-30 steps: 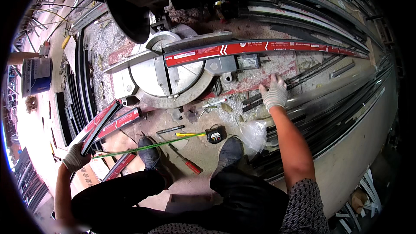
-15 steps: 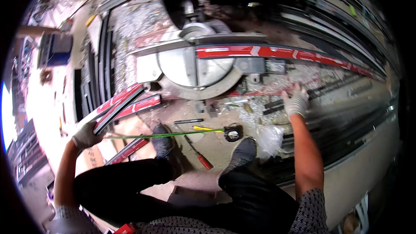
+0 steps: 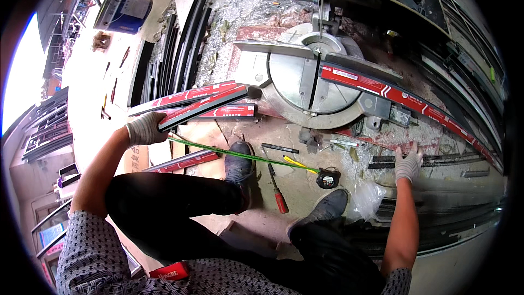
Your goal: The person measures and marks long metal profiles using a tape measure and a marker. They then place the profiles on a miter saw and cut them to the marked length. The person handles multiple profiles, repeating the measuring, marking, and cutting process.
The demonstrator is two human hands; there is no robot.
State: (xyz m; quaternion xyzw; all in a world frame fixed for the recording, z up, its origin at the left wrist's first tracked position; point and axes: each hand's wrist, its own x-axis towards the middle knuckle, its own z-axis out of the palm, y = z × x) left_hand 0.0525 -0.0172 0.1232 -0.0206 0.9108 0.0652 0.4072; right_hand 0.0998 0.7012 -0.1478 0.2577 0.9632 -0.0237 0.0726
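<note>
My left hand (image 3: pixel 146 128), in a pale knit glove, is closed around the near end of a dark metal profile with red film (image 3: pixel 204 104). This profile slants up to the right, its far end close to the left corner of the miter saw table (image 3: pixel 286 84). A green tape measure blade (image 3: pixel 245 156) runs from its black case (image 3: pixel 328 177) to just below that hand; whether they touch I cannot tell. My right hand (image 3: pixel 409 164), also gloved, has its fingers spread over thin dark strips (image 3: pixel 385 162) on the floor and holds nothing visible.
Another red-filmed profile (image 3: pixel 404 97) lies across the saw table, reaching far right. Around my shoes lie a red-handled screwdriver (image 3: pixel 280 201), a black marker (image 3: pixel 279 148) and clear plastic wrap (image 3: pixel 367 199). Dark profiles (image 3: pixel 191 38) and a blue-white bucket (image 3: pixel 124 10) stand at the far left.
My view has turned, so the saw and floor appear farther right and sharper. My left hand still grips the profile; my right hand stays by the dark strips with fingers spread.
</note>
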